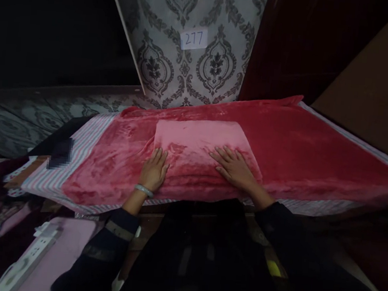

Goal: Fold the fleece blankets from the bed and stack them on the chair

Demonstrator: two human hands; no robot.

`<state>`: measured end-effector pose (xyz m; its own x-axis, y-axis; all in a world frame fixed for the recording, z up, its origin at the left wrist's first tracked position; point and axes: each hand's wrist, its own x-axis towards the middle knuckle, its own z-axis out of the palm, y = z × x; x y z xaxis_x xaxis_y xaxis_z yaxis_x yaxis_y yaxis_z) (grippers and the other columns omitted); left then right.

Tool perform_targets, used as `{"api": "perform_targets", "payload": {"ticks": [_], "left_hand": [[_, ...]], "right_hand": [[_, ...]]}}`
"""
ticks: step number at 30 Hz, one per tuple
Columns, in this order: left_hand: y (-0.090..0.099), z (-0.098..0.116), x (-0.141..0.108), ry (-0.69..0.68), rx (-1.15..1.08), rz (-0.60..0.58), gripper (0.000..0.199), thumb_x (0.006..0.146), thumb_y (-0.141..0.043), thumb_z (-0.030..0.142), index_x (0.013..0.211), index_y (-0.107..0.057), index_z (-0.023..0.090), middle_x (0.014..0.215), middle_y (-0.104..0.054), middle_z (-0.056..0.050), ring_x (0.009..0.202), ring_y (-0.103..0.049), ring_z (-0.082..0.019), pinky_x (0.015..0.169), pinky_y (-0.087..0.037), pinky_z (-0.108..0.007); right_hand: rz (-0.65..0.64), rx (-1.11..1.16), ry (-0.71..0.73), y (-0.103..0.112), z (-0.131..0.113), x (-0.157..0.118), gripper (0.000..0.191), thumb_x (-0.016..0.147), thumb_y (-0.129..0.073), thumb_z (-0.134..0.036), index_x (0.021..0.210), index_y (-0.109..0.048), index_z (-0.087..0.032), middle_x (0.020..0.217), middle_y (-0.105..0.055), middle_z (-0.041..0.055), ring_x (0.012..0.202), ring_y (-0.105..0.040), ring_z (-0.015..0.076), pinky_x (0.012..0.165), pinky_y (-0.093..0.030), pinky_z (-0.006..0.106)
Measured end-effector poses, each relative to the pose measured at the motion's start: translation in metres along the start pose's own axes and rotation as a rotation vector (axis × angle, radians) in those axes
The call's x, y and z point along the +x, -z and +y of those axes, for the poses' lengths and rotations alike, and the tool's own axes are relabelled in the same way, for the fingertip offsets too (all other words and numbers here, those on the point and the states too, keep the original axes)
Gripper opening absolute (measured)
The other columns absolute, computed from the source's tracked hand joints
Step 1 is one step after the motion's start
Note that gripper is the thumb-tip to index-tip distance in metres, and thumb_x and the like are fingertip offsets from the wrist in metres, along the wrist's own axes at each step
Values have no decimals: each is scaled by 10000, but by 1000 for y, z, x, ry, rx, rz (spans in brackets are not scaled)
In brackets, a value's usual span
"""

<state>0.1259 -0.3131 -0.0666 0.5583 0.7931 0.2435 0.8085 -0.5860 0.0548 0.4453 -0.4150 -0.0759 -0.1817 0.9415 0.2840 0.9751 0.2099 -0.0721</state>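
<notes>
A red plush blanket [314, 143] is spread over a long surface in front of me. On its middle lies a folded pink-red plush piece [198, 134], roughly rectangular. My left hand [153, 169], with a bracelet [144, 190] at the wrist, rests flat by the left front corner of the folded piece, fingers stretched forward. Over on the right side of that piece, my right hand [235, 167] lies palm down with its fingers spread. Neither hand grips anything.
Beneath the blanket shows a striped sheet [80, 148]. Behind stands a patterned wall with a paper label [193, 38] reading 277. A dark screen [61, 27] hangs at the left, above a small dark object [61, 153]. A white power strip [28, 257] lies at lower left.
</notes>
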Motion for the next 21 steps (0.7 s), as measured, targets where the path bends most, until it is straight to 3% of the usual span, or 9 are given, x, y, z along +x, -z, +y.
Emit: {"api": "perform_targets", "payload": {"ticks": [7, 12, 17, 21], "left_hand": [[-10, -9, 1, -51, -62, 127, 561, 1042, -304, 383, 1488, -481, 93, 1609, -412, -191, 1542, -300, -299, 1213, -362, -521], [-15, -9, 3, -44, -68, 156, 551, 1038, -337, 384, 1487, -493, 104, 1604, -422, -187, 1526, -334, -311, 1192, -376, -534], [-4, -3, -8, -22, -25, 200, 519, 1036, -355, 389, 1462, -535, 155, 1571, -477, -168, 1491, -397, -320, 1217, -268, -632], [6, 12, -24, -201, -6, 292, 516, 1018, -446, 399, 1470, -523, 163, 1535, -524, -164, 1477, -414, -321, 1232, -225, -626]], "right_hand": [[3, -14, -13, -1, 2, -1, 551, 1081, -250, -504, 1596, -359, -339, 1663, -319, 13, 1542, -244, 307, 1206, -275, 591], [-40, 22, -39, 4, 3, 0, 561, 1077, -254, -500, 1598, -365, -324, 1663, -310, 24, 1547, -233, 305, 1211, -272, 590], [-18, 77, -57, 5, -1, 1, 556, 1072, -270, -495, 1567, -432, -300, 1639, -362, 60, 1528, -283, 322, 1198, -276, 621], [100, 123, 54, 2, -19, -2, 558, 1044, -395, -505, 1529, -489, -245, 1617, -399, 111, 1506, -325, 340, 1194, -275, 624]]}}
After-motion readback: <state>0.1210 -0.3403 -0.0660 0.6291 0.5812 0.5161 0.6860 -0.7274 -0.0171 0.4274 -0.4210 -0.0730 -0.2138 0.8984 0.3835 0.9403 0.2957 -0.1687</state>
